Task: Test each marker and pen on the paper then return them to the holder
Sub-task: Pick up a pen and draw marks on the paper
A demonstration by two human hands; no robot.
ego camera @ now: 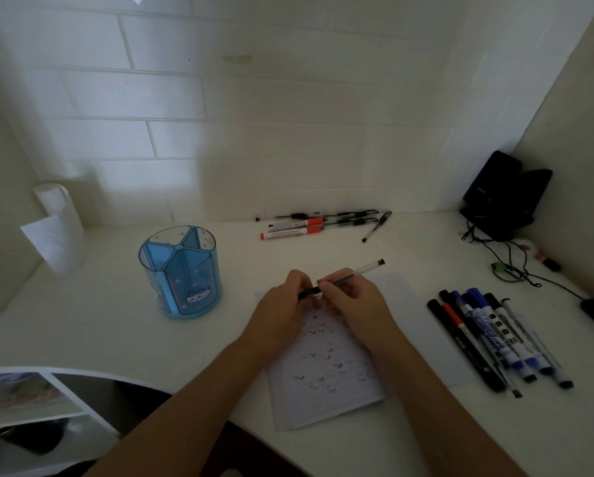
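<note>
Both hands meet just above the paper (326, 380), which lies on the white desk (116, 332) and bears rows of small red and dark ticks. Left hand (282, 304) pinches the black end of a clear pen (357, 270), fingers curled round it; right hand (350, 297) grips the clear barrel just beside it. The pen slants up and to the right, its far black tip sticking out past the right hand. A row of markers (488, 335) lies right of the paper, near it. The blue holder (182, 273) stands upright left of the hands, apart from them. Farther back, more pens (323, 222) lie along the tiled wall.
</note>
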